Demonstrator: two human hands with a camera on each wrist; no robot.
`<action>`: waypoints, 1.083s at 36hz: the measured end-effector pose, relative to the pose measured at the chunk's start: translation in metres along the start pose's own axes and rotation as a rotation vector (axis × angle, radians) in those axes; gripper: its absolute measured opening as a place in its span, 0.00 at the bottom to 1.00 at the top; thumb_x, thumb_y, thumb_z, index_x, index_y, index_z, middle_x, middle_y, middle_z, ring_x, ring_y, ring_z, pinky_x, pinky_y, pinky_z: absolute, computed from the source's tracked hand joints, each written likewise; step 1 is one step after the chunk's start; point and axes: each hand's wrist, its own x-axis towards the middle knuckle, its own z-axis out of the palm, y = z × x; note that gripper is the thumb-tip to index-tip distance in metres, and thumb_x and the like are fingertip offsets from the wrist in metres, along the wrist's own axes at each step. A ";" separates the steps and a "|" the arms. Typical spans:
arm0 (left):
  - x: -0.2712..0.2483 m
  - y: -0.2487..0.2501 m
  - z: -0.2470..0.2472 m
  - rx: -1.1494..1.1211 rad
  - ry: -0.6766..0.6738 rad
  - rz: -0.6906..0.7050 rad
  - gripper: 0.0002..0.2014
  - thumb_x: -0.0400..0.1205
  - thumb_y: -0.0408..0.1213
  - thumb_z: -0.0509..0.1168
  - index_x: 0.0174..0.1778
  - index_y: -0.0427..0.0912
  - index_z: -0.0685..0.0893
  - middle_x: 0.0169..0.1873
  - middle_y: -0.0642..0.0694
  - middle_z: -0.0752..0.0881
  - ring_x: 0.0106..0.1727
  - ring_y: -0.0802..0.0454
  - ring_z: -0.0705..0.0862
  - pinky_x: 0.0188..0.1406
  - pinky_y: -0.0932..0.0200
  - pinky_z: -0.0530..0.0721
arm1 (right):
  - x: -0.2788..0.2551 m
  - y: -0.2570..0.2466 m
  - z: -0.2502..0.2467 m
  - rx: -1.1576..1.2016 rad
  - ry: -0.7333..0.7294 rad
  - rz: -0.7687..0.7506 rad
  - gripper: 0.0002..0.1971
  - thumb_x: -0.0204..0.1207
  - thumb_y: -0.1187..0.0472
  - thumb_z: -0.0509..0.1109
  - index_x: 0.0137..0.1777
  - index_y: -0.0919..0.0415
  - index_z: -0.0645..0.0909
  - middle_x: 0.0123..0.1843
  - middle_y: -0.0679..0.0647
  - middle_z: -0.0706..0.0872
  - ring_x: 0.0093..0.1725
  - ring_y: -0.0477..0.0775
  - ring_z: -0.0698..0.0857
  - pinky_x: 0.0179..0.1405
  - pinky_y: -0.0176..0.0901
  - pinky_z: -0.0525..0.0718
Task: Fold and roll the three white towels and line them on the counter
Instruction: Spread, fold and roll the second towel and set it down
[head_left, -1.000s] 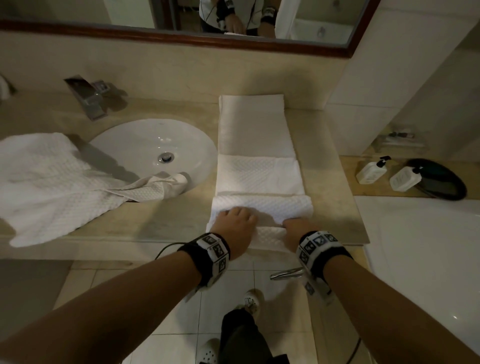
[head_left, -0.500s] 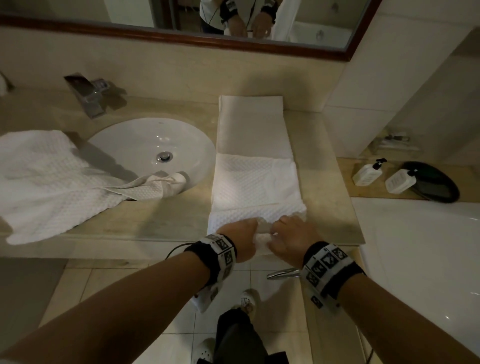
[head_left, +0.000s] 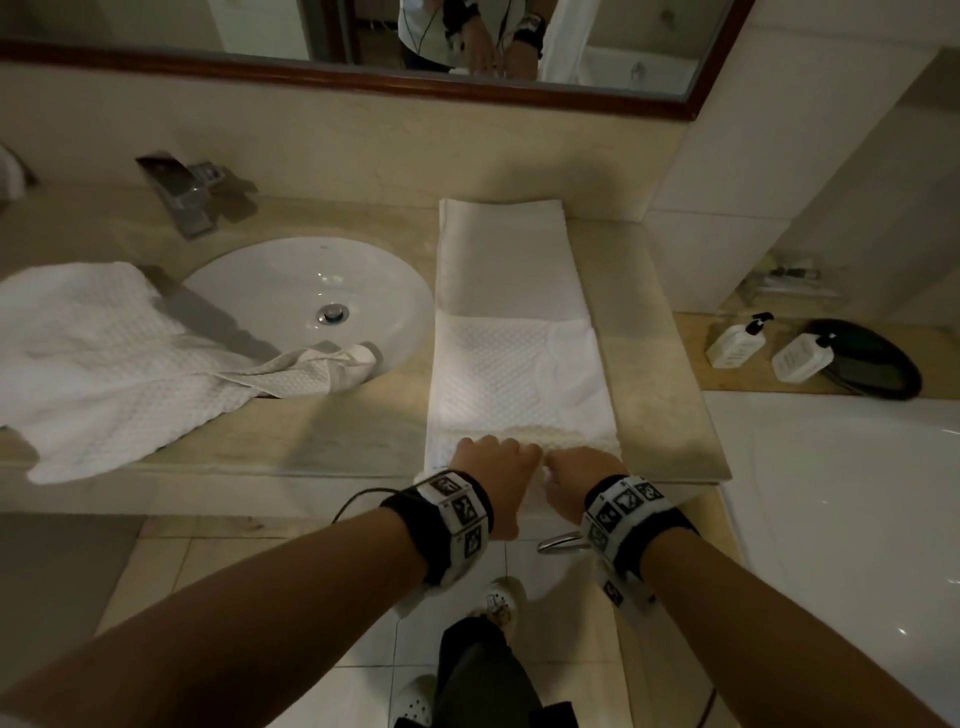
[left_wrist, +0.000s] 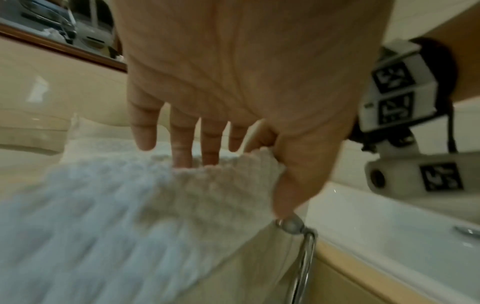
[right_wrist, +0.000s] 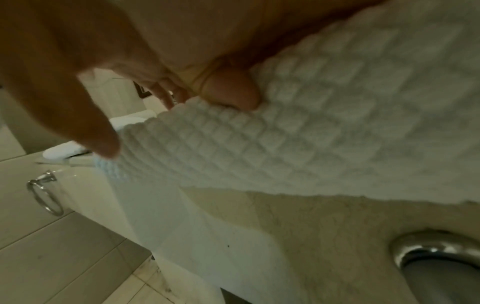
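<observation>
A long folded white towel (head_left: 509, 364) lies on the counter (head_left: 332, 431) right of the sink, stretching from the back wall to the front edge. Its near end is turned up into a small roll. My left hand (head_left: 493, 467) and right hand (head_left: 576, 475) sit side by side on that roll at its middle. In the left wrist view the fingers (left_wrist: 182, 144) reach behind the towel's (left_wrist: 130, 205) fold and the thumb (left_wrist: 288, 195) lies in front. In the right wrist view the thumb (right_wrist: 233, 90) presses the waffle towel (right_wrist: 311, 144). A loose heap of white towel (head_left: 93, 358) lies left of the sink.
The round sink (head_left: 291, 291) and its faucet (head_left: 182, 192) are left of the long towel; a corner of the heap hangs into the basin. Two pump bottles (head_left: 737, 343) and a black dish (head_left: 872, 364) stand on the ledge beside the bathtub (head_left: 857, 493). A chrome ring (head_left: 563, 541) hangs below the counter edge.
Both hands have slid inward from the roll's two ends and now meet at its middle. The towel's near end has bunched up under them.
</observation>
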 end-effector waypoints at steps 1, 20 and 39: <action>0.000 0.002 0.003 0.047 0.007 -0.026 0.40 0.70 0.44 0.74 0.75 0.47 0.61 0.64 0.44 0.74 0.64 0.41 0.75 0.61 0.43 0.75 | 0.001 -0.001 -0.001 0.012 -0.012 0.003 0.18 0.82 0.54 0.52 0.64 0.54 0.79 0.60 0.54 0.85 0.58 0.55 0.84 0.57 0.47 0.80; 0.025 -0.019 -0.024 -0.168 -0.146 -0.081 0.18 0.80 0.45 0.63 0.64 0.42 0.78 0.61 0.42 0.82 0.61 0.43 0.82 0.59 0.52 0.81 | -0.014 0.009 -0.002 -0.037 0.232 -0.097 0.33 0.71 0.36 0.62 0.74 0.49 0.65 0.71 0.47 0.71 0.68 0.55 0.72 0.68 0.58 0.69; 0.031 -0.035 -0.028 -0.183 -0.358 -0.227 0.31 0.80 0.62 0.59 0.71 0.43 0.76 0.67 0.42 0.79 0.63 0.42 0.80 0.58 0.53 0.76 | -0.006 0.003 0.002 -0.079 0.149 -0.025 0.20 0.70 0.58 0.63 0.63 0.47 0.71 0.61 0.46 0.79 0.66 0.53 0.74 0.72 0.59 0.62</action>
